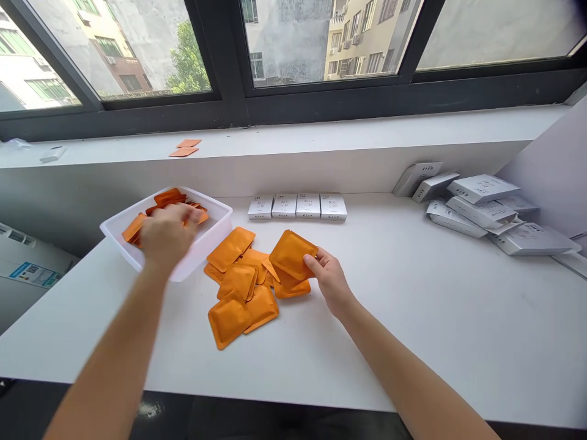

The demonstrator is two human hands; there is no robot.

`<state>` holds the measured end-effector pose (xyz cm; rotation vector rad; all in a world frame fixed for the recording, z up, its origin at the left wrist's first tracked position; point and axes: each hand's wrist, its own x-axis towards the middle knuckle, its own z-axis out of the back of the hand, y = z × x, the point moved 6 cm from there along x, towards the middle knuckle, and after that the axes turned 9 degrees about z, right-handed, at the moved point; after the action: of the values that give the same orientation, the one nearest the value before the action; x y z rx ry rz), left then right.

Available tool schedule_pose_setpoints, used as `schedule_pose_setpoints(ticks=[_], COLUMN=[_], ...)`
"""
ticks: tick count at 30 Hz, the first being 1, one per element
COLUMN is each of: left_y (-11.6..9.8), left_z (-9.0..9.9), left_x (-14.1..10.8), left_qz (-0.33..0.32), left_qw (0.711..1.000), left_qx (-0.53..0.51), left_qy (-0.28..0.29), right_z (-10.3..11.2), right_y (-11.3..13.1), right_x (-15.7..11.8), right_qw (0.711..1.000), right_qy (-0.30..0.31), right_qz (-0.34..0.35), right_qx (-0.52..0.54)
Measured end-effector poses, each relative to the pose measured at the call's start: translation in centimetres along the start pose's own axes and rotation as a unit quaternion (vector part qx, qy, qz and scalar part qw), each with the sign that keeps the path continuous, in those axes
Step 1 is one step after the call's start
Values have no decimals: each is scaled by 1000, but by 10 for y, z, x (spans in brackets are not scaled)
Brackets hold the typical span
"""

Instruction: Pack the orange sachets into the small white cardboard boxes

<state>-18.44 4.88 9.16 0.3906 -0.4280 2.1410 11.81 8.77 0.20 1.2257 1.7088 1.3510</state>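
Note:
My right hand [331,280] pinches orange sachets [292,255] by their right edge, thumb on top, just above the right side of a loose pile. That pile of orange sachets [238,281] lies on the white table, overlapping at odd angles. At the left, my left hand [169,235] reaches into a white plastic tub [220,215] that holds more orange sachets [134,229]. Motion blurs the left hand, and its fingers are partly hidden, so its grip does not show clearly.
Several small white boxes [296,206] stand in a row at the table's back edge. More white boxes [486,211] are heaped at the right by the wall. Two orange packets [184,151] rest on the windowsill [293,134]. The table's front edge [275,402] runs below my forearms.

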Motion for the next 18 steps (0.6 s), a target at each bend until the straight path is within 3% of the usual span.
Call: schedule_pose_setpoints(ticks=[1,3,6,9,11,18], left_y=[23,61,84,83,80,93], left_z=[-7,-34,-62,-71,-65,-13], left_x=[19,40,43,38,36,47], left_qz=[34,52,31,21,16,88], left_qw=[997,968,938,938,943,969], left_qx=[55,151,177,184,188,198], left_qy=[38,194,295,293,273,117], right_z=[2,4,4,2,2,5], right_y=[1,2,3,4,4,2], right_x=[1,2,1,0,1,2], right_qw=[1000,1000,1000,1000,1000,1000], right_qy=[-3,-9,-7,-1,-5,-27], right_qz=[3,10,13,18,21,7], right_qx=[4,10,11,8,8,0])
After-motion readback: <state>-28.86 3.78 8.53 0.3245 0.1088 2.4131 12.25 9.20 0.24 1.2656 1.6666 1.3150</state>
